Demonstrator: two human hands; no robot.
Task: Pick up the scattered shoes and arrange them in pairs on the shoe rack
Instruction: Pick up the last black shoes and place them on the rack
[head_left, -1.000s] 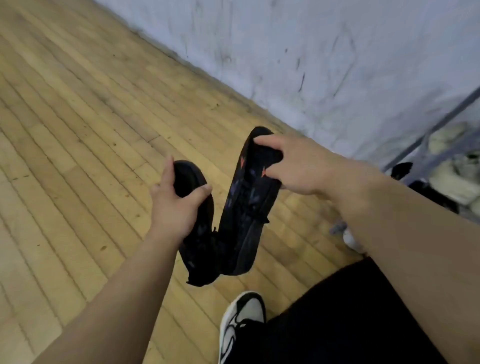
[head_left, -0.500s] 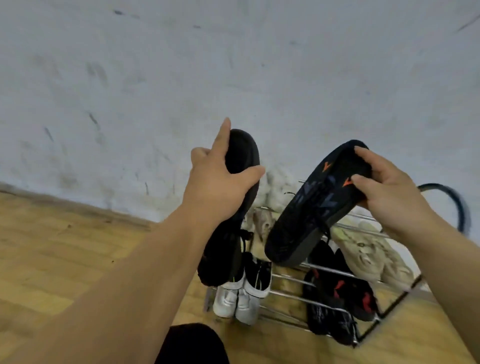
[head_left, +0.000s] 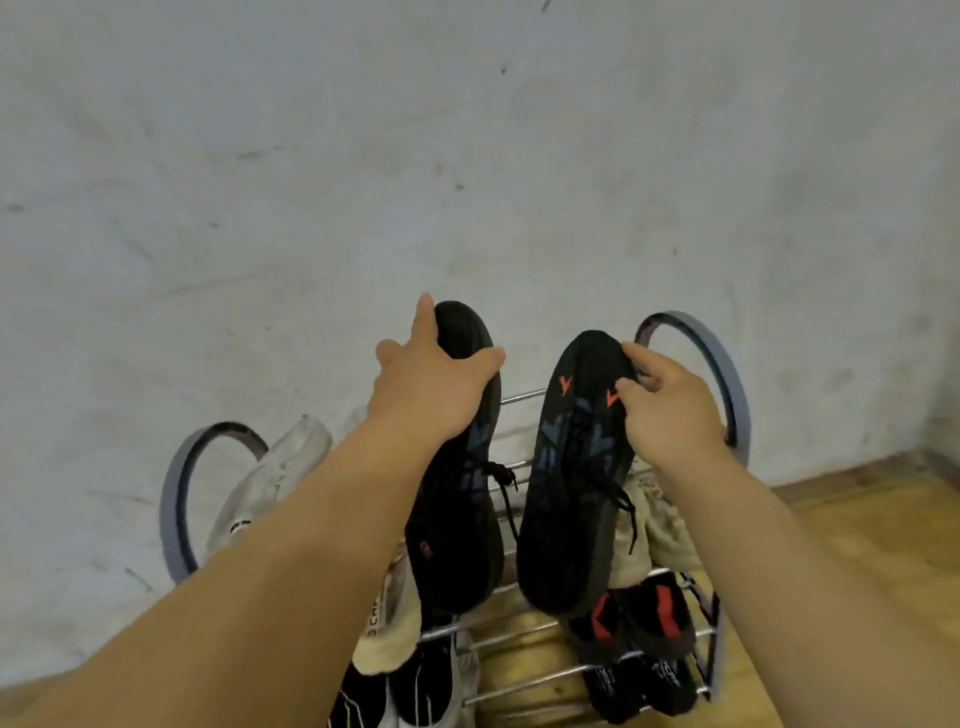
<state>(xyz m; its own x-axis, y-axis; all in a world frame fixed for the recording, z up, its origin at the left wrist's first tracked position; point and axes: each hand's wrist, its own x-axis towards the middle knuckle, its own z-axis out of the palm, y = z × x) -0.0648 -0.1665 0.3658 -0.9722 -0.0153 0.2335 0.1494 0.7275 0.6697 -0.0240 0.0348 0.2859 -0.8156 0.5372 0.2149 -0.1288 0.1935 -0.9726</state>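
Above the chrome wire shoe rack (head_left: 511, 397), left hand (head_left: 431, 387) and right hand (head_left: 670, 410) fingers are gripping two matching black knit sneakers (head_left: 566, 499) side by side, readying a paired placement.

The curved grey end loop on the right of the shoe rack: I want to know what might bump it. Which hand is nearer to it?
Right. The right hand, gripping a black shoe, sits just in front of that loop. The left hand, gripping the other black shoe, is further left, over the rack's middle.

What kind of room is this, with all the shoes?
Probably an entryway or hallway corner: a metal shoe rack full of shoes stands against a scuffed bare wall on a wooden floor.
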